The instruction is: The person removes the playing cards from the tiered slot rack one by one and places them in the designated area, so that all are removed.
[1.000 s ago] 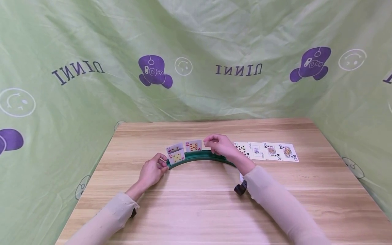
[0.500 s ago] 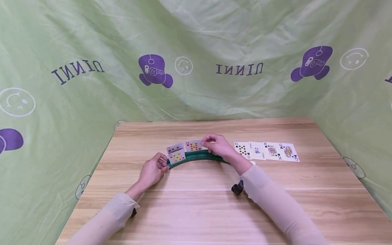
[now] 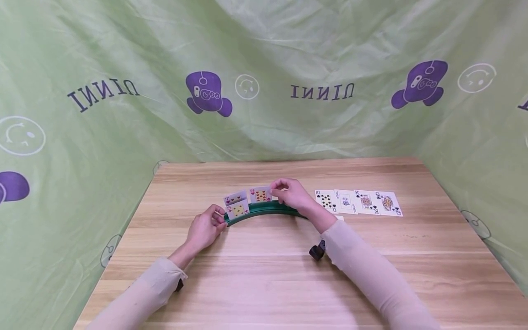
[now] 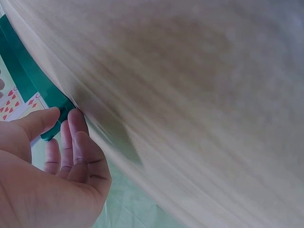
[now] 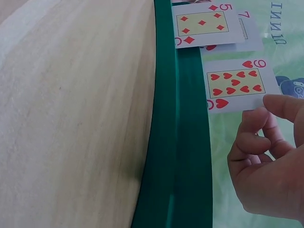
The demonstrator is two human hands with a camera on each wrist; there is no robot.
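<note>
A green curved card holder (image 3: 268, 208) lies across the table's middle. My left hand (image 3: 205, 228) grips its left end between thumb and fingers, close up in the left wrist view. Near that end stand a five of diamonds (image 5: 206, 23) in the front slot and a red seven (image 5: 251, 37) behind it. Farther right along the back slot is a nine of hearts (image 5: 237, 85), upright. My right hand (image 3: 290, 195) pinches this card's right edge between thumb and index finger, the other fingers curled.
Black-suited cards lie face up in a row right of the holder: a ten (image 3: 326, 200), a jack (image 3: 345, 201), a king (image 3: 365, 202) and a queen (image 3: 387, 203). Another white card (image 3: 340, 218) is mostly hidden by my right forearm. Green cloth (image 3: 264, 128) hangs around the table.
My right hand has moved slightly left from beside the nine of hearts and now pinches its edge. The left hand keeps its grip on the card holder's end.
</note>
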